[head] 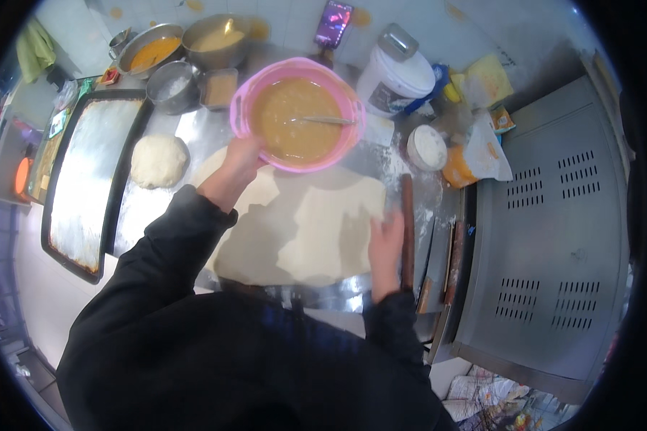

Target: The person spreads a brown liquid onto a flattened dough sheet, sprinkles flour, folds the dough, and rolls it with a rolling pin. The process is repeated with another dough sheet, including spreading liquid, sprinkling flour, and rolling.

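Note:
My left hand (pixel 241 164) grips the lower left rim of a pink plastic basin (pixel 235 116), which holds a brownish liquid (pixel 294 134) and a metal utensil (pixel 326 119). The basin is over the far edge of a large rolled-out dough sheet (pixel 312 231). My right hand (pixel 386 242), blurred, is at the sheet's right edge, beside a wooden rolling pin (pixel 407 231); I see nothing held in it. A round lump of dough (pixel 159 161) sits on the metal worktop to the left.
A dark-rimmed baking tray (pixel 94 178) lies at the left. Along the back stand metal bowls (pixel 215 42), a square container (pixel 219 89) and a lidded white bucket (pixel 396 75). A bowl of flour (pixel 427 148) and bags (pixel 482 153) are at the right, near a grey metal cabinet (pixel 550 231).

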Demonstrator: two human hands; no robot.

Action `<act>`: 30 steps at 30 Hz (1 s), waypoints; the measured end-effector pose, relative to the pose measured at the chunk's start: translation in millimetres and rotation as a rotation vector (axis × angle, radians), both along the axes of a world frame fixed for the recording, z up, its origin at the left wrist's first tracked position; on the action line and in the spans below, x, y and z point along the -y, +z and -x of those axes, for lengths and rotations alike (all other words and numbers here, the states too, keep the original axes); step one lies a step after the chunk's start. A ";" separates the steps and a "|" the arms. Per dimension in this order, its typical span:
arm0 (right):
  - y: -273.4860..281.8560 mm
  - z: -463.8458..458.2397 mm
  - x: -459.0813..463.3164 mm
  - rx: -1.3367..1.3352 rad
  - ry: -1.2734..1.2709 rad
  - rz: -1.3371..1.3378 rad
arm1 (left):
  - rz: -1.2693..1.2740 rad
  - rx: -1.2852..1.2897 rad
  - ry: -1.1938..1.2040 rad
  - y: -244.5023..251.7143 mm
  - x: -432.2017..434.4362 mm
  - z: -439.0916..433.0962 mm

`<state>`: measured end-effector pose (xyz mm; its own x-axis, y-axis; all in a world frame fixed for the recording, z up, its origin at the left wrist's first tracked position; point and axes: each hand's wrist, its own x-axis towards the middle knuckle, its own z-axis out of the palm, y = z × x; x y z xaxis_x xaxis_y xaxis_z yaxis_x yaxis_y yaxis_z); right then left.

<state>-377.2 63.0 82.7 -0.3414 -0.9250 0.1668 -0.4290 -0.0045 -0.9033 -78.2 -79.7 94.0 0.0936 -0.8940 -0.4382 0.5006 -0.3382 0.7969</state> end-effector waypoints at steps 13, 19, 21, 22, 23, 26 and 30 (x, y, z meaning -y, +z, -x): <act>-0.8 -37.3 59.2 0.059 0.051 -0.169 | 0.171 0.263 -0.006 4.1 -116.5 -13.8; -6.9 -43.2 59.1 0.211 0.040 -0.164 | 0.339 0.174 0.088 3.5 -125.3 -8.3; -3.9 -44.9 60.0 0.282 0.038 -0.162 | 0.363 0.176 0.093 4.5 -125.5 -6.5; -1.8 -45.4 60.2 0.293 0.040 -0.149 | 0.375 0.177 0.092 4.8 -125.6 -5.8; 0.2 -46.0 60.4 0.310 0.047 -0.142 | 0.376 0.178 0.096 4.8 -125.7 -5.2; 6.0 -47.0 61.1 0.349 0.072 -0.139 | 0.376 0.200 0.108 3.1 -125.8 -4.0; 11.3 -48.5 64.1 0.294 0.021 -0.120 | 0.400 0.259 0.130 -1.3 -123.9 -5.2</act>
